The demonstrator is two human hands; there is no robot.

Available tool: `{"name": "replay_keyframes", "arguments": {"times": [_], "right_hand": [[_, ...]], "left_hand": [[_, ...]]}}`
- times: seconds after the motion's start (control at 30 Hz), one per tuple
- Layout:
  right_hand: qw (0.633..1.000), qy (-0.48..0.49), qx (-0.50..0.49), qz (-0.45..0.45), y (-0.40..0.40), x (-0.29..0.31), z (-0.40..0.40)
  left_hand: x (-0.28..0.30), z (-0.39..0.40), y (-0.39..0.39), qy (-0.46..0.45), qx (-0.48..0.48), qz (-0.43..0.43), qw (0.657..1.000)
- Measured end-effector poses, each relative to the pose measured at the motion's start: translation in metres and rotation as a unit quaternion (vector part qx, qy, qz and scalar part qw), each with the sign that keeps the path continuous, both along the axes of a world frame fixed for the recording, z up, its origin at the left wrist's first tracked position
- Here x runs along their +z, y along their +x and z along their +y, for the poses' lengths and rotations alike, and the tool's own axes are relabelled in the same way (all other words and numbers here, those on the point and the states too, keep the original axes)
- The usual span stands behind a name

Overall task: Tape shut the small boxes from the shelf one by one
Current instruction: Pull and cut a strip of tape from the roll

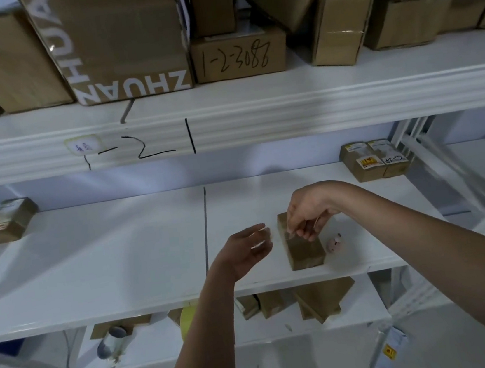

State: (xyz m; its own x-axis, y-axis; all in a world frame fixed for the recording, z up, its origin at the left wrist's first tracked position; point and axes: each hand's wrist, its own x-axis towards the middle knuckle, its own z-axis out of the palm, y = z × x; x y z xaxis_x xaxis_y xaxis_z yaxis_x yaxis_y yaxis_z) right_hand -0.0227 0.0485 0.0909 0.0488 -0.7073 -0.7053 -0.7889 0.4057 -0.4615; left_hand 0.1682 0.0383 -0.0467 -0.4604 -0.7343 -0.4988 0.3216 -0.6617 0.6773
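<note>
Now our right hand [306, 218] pinches clear tape over the small brown cardboard box [302, 245] near the white shelf's [92, 263] front edge; our left hand [249, 250] hovers open beside it. Blur hides the tape; it may wrinkle or stick askew.

A white metal shelving unit [228, 124] fills the view, with black marker strokes on its front rail [151, 146]. Its slotted uprights [433, 154] stand at the right. Behind the shelves a pale wall [142, 177] shows. Below lies a light grey floor [288, 367]. The lighting is soft and even.
</note>
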Motion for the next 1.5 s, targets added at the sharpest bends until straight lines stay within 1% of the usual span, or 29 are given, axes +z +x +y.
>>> {"name": "replay_keyframes", "arguments": {"times": [0.23,0.33,0.5,0.63,0.77,0.93,1.03,1.1,1.2,1.3,1.5], "right_hand": [[1.0,0.017,-0.003,0.012,-0.04,-0.009,0.006],[1.0,0.015,-0.021,0.008,-0.06,-0.017,0.009],[0.998,0.018,-0.053,-0.012,-0.086,-0.031,0.01],[0.999,0.012,-0.041,-0.011,-0.1,-0.037,0.007],[0.998,-0.001,-0.052,-0.022,-0.108,-0.042,0.002],[0.997,0.012,-0.062,-0.038,-0.113,-0.046,-0.002],[0.994,-0.011,-0.087,-0.071,-0.114,-0.052,-0.008],[0.986,-0.027,-0.12,-0.115,-0.114,-0.057,-0.012],[0.968,-0.017,-0.177,-0.179,-0.114,-0.064,-0.015],[0.965,-0.003,-0.184,-0.186,-0.117,-0.07,-0.017],[0.956,0.021,-0.214,-0.198,-0.122,-0.083,-0.022]], "left_hand": [[0.014,0.006,-0.025,-0.037,0.024,-0.058,0.997],[0.017,0.01,-0.036,-0.038,0.037,-0.063,0.997],[0.023,0.019,-0.056,-0.049,0.032,-0.086,0.995],[0.025,0.02,-0.068,-0.051,0.058,-0.1,0.992],[0.023,0.022,-0.069,-0.06,0.07,-0.148,0.985],[0.022,0.022,-0.066,-0.059,0.079,-0.15,0.984],[0.022,0.016,-0.065,-0.063,0.086,-0.162,0.981],[0.021,0.01,-0.064,-0.064,0.09,-0.166,0.98],[0.017,0.002,-0.061,-0.057,0.094,-0.162,0.981],[0.013,-0.006,-0.058,-0.04,0.09,-0.162,0.982],[0.008,-0.023,-0.054,-0.006,0.05,-0.174,0.983]]}}
